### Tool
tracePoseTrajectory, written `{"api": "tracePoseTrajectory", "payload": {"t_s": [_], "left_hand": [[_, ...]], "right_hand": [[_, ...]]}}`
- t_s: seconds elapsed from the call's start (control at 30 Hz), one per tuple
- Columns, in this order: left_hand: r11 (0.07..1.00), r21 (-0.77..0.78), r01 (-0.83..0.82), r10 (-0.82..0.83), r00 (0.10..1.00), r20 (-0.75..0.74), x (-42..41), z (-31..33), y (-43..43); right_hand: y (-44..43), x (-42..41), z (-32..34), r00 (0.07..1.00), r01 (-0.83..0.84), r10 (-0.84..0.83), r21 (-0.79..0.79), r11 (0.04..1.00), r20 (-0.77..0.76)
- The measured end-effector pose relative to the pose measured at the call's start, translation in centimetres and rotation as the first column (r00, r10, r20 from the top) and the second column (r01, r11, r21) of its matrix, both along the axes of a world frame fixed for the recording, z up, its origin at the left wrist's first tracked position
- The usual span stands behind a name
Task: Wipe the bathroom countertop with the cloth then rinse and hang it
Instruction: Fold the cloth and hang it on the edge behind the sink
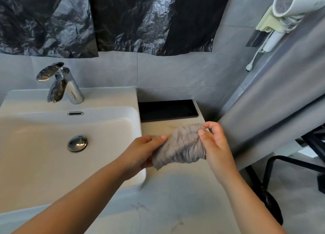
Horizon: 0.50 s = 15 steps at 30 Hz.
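Note:
A crumpled grey cloth (181, 146) is held between both hands, a little above the pale countertop (175, 198) just right of the white sink (44, 163). My left hand (140, 151) grips its lower left edge. My right hand (213, 140) pinches its upper right corner between thumb and fingers. The cloth is bunched and sags between the two grips. The chrome faucet (61, 84) stands at the back of the sink, with no water running.
A black tray (167, 109) lies at the back of the countertop against the tiled wall. A white hair dryer (290, 3) hangs on the right wall with its cord dangling. Black plastic sheeting (123, 19) covers the wall above. A grey partition (281, 101) borders the counter's right edge.

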State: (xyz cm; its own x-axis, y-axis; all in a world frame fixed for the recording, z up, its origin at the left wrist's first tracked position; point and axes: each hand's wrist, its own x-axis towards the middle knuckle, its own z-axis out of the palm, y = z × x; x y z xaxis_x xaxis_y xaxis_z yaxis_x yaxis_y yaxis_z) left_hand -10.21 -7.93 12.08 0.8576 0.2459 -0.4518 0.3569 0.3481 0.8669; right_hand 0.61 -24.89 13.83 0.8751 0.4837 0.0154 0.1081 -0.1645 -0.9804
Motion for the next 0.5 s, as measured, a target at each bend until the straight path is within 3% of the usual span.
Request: {"api": "tracePoseTrajectory", "payload": {"t_s": [0.1, 0.17, 0.23, 0.33, 0.37, 0.43, 0.5], "left_hand": [[0.990, 0.126, -0.059, 0.061, 0.998, -0.015, 0.7, 0.0, -0.1], [0.947, 0.303, -0.102, 0.109, 0.994, -0.006, 1.5, 0.0, -0.1], [0.888, 0.428, -0.171, 0.164, 0.985, 0.054, 2.5, -0.4, 0.0], [0.736, 0.614, -0.285, 0.200, 0.958, 0.205, 3.9, -0.9, -0.2], [0.658, 0.695, -0.290, 0.181, 0.957, 0.228, 4.4, -0.9, -0.3], [0.533, 0.811, -0.241, 0.114, 0.970, 0.214, 5.4, -0.7, -0.5], [0.494, 0.860, -0.127, 0.058, 0.992, 0.113, 6.6, -0.7, -0.7]], "right_hand": [[0.1, 0.6, -0.3, 0.997, -0.073, 0.074, 0.025, 0.997, -0.015], [-0.1, 1.8, -0.3, 0.996, -0.085, 0.085, 0.009, 0.996, 0.004], [-0.3, 3.4, -0.4, 0.992, -0.111, 0.113, -0.042, 0.993, 0.047], [-0.7, 5.9, -0.8, 0.960, -0.273, 0.267, -0.072, 0.959, -0.082], [-0.7, 6.8, -1.0, 0.946, -0.322, 0.312, -0.125, 0.938, -0.093], [-0.8, 8.8, -1.7, 0.933, -0.329, 0.358, -0.326, 0.886, 0.029], [-0.9, 10.8, -2.2, 0.907, -0.256, 0.379, -0.471, 0.844, 0.186]]}}
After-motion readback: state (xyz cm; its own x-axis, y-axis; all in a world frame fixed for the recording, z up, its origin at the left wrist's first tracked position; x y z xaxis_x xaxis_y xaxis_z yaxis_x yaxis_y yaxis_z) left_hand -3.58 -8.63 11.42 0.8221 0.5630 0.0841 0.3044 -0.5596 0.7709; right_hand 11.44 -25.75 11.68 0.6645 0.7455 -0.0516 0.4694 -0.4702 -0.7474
